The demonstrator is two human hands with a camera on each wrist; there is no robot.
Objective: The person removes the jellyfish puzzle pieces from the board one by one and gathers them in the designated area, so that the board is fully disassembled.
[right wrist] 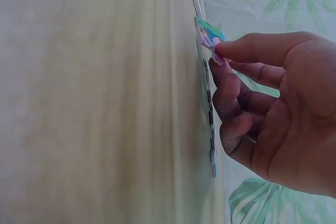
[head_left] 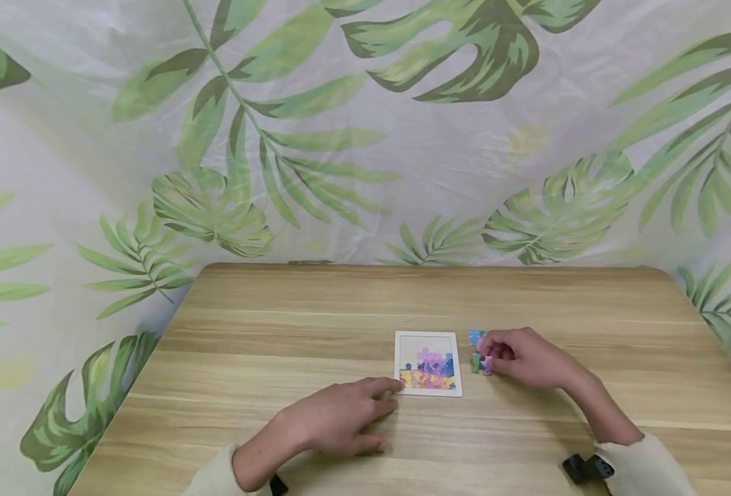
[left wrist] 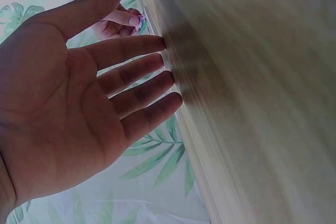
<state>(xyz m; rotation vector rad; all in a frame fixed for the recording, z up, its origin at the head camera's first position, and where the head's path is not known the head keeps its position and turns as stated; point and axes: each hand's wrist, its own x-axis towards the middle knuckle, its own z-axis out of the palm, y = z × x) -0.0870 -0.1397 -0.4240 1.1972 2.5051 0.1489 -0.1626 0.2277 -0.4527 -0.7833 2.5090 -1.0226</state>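
A square puzzle board (head_left: 459, 365) with a white border lies on the table, its lower part filled with pink, yellow and blue pieces. My left hand (head_left: 343, 417) rests beside it, fingers extended, with a fingertip at the board's lower left corner; in the left wrist view the left hand (left wrist: 68, 93) shows its palm, holding nothing. To the right of the board, my right hand (head_left: 529, 358) pinches a puzzle piece (right wrist: 211, 31) coloured green, blue and pink between thumb and index finger. A blue and pink puzzle piece (head_left: 476, 337) lies by its fingers.
More flat puzzle pieces (right wrist: 211, 114) appear edge-on under the right hand in the right wrist view. The wooden table (head_left: 303, 303) ends at a leaf-patterned cloth (head_left: 340, 172) behind. A black wrist device (head_left: 588, 468) sits by the right sleeve.
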